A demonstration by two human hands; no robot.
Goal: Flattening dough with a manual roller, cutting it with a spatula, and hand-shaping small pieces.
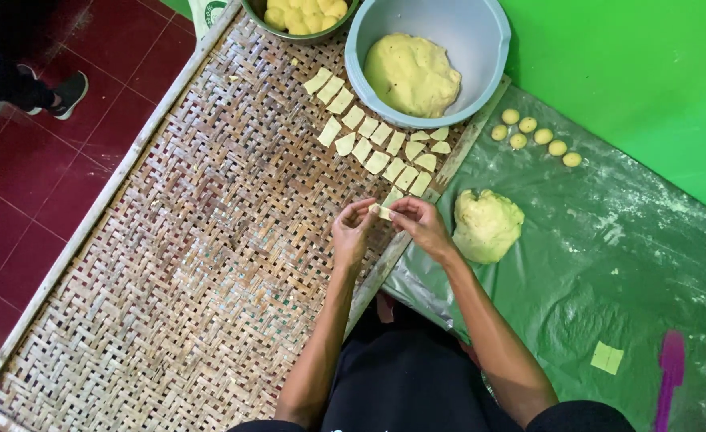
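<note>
My left hand point(351, 232) and my right hand point(419, 226) meet over the woven bamboo tray point(185, 264), both pinching one small pale yellow dough piece point(383, 211) between their fingertips. Just beyond them, several folded dough pieces point(377, 144) lie in two rows on the tray. A lump of yellow dough point(487, 225) sits on the green plastic sheet point(609, 264) just right of my right hand.
A grey-blue bowl point(481, 40) holds a large dough mass point(411, 74). A second bowl with yellow pieces point(301, 14) is at the top edge. Several small dough balls point(533, 136), a flat dough square point(607, 358) and a purple handle point(671, 376) lie on the sheet. Someone's shoe point(66, 94) is at left.
</note>
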